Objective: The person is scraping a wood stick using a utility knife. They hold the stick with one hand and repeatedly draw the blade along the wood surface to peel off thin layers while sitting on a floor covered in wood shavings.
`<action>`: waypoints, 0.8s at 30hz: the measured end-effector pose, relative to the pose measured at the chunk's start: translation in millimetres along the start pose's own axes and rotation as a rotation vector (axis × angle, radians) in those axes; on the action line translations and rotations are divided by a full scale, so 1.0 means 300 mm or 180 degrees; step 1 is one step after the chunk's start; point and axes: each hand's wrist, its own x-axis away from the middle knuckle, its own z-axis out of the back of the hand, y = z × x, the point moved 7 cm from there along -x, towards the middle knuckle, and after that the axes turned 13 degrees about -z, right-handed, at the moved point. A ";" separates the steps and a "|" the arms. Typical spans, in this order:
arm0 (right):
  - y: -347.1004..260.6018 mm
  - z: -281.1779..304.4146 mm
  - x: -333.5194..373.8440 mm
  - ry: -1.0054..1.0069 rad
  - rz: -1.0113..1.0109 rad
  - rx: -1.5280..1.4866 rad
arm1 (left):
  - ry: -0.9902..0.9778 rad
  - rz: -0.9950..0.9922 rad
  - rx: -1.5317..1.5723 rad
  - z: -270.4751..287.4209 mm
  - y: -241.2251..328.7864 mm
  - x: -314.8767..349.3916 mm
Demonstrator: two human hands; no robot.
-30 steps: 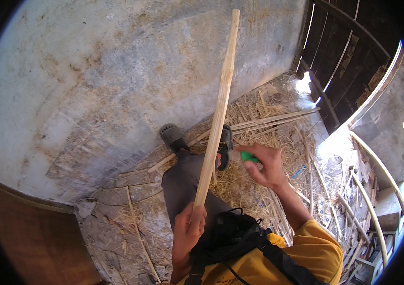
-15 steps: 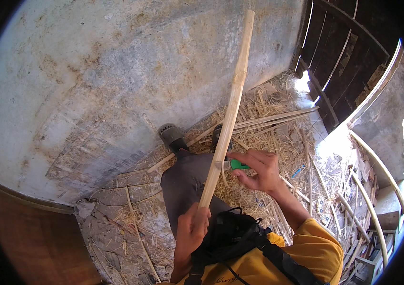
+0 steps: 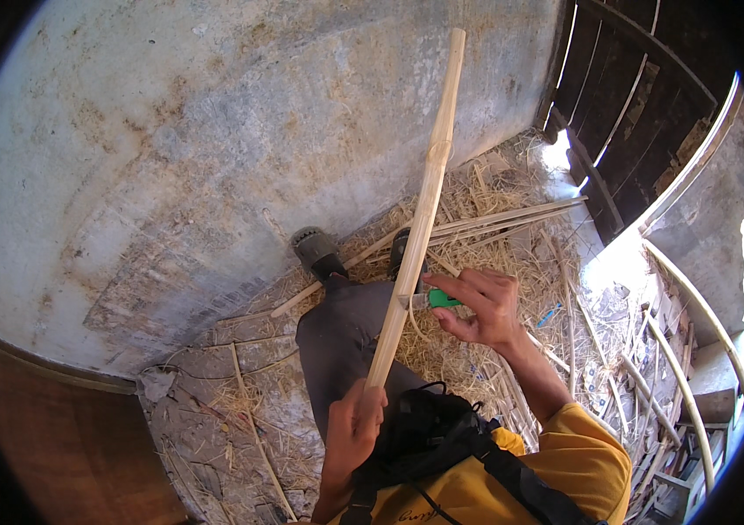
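Note:
A long pale bamboo pole [image 3: 429, 194] slants up and away over my lap, with a raised joint in its upper half. My left hand [image 3: 354, 422] is closed round its near end. In my right hand [image 3: 482, 306] is a cutter knife with a green handle [image 3: 444, 298], held between fingers and thumb. Its blade lies against the right side of the pole, about a third of the way up from my left hand. A thin curled shaving [image 3: 414, 325] hangs below the blade.
A stained plaster wall [image 3: 241, 157] rises in front of my feet. Straw-like shavings [image 3: 486, 188] cover the floor. Split bamboo strips [image 3: 512, 217] lie beyond my legs, and more bamboo lengths [image 3: 683, 385] lean at the right. A dark plank door [image 3: 626, 96] stands at upper right.
The pole's far tip has dropped slightly. My right hand and the knife have shifted a little right, more blade shows, and the shaving has curled outward. My left hand keeps its grip.

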 end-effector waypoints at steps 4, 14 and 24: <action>-0.015 0.002 0.004 0.0010 0.0016 0.0088 | -0.0055 0.0038 0.0152 0.019 -0.017 0.013; 0.252 0.036 0.019 0.0926 -0.1265 0.0102 | -0.0246 0.0254 -0.0051 0.041 -0.058 0.062; 0.425 -0.080 0.074 -0.0042 -0.2272 -0.1086 | 0.0255 0.0292 0.0513 0.153 -0.070 0.023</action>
